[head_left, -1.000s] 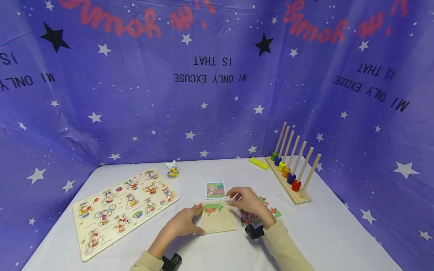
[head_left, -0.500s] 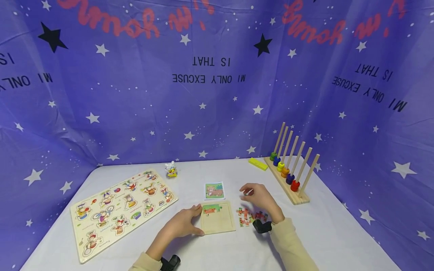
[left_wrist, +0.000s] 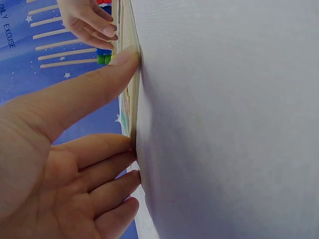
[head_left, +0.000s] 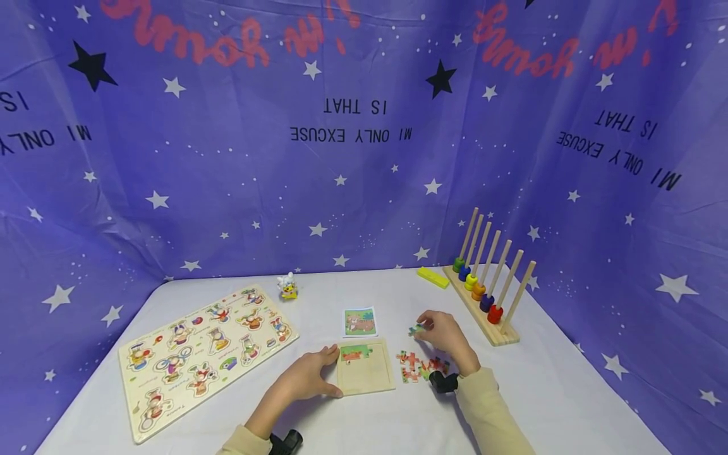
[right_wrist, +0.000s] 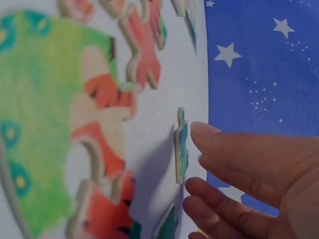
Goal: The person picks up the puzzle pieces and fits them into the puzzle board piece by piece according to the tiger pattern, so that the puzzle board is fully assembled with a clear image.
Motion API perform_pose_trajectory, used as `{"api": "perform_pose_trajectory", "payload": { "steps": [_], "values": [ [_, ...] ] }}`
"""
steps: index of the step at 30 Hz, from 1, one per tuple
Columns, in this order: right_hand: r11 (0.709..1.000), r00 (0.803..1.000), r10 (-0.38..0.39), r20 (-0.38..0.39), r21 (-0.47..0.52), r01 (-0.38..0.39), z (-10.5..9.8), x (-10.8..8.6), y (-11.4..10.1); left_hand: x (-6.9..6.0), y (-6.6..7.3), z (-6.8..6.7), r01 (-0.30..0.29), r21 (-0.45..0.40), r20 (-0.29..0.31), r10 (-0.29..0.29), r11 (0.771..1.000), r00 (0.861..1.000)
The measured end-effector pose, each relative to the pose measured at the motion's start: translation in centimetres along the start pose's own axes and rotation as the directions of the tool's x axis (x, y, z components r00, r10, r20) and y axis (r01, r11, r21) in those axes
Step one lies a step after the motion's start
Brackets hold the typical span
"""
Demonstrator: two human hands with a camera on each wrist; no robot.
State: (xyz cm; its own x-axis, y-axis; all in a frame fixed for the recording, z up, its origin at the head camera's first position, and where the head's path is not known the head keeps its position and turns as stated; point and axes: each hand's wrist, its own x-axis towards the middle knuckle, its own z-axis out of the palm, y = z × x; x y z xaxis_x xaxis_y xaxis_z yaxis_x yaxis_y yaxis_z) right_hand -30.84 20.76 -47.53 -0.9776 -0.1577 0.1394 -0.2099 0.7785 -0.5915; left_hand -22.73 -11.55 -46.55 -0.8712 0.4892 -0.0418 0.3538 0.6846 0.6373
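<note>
A shallow square wooden puzzle tray (head_left: 366, 376) lies at the table's middle, with joined green and orange puzzle pieces (head_left: 356, 352) in its upper left. My left hand (head_left: 309, 373) rests against the tray's left edge, thumb at the near corner and fingers farther up, extended. To the right of the tray, my right hand (head_left: 446, 335) hovers by small blue-green puzzle pieces (head_left: 416, 330). In the right wrist view its loosely bent fingertips are close beside one blue-green piece (right_wrist: 181, 147); I cannot tell whether they touch. Loose red-and-green pieces (head_left: 411, 373) lie nearer, partly behind the right wrist.
A picture card (head_left: 359, 322) lies beyond the tray. On the left is a large peg-style picture board (head_left: 207, 357), with a small toy figure (head_left: 288, 287) behind it. A wooden rack with bead-bearing rods (head_left: 483, 303) and a yellow block (head_left: 433, 277) stand back right.
My right hand has moved from the tray's upper right corner rightward to the loose pieces, uncovering blue-green ones at its fingertips. The left hand stays at the tray's edge.
</note>
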Motion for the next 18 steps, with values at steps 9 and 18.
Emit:
{"api": "perform_pose_trajectory", "payload": {
  "steps": [9, 18],
  "values": [
    [0.998, 1.000, 0.009, -0.003, -0.065, -0.009, 0.90, 0.01, 0.10, 0.09, 0.09, 0.17, 0.041, 0.014, -0.003, -0.041, 0.999, 0.999],
    [1.000, 0.999, -0.021, 0.047, -0.020, 0.022, 1.02, 0.17, -0.09, 0.05, 0.21, 0.02, 0.041, 0.010, -0.001, -0.041, 0.999, 0.999]
  ]
}}
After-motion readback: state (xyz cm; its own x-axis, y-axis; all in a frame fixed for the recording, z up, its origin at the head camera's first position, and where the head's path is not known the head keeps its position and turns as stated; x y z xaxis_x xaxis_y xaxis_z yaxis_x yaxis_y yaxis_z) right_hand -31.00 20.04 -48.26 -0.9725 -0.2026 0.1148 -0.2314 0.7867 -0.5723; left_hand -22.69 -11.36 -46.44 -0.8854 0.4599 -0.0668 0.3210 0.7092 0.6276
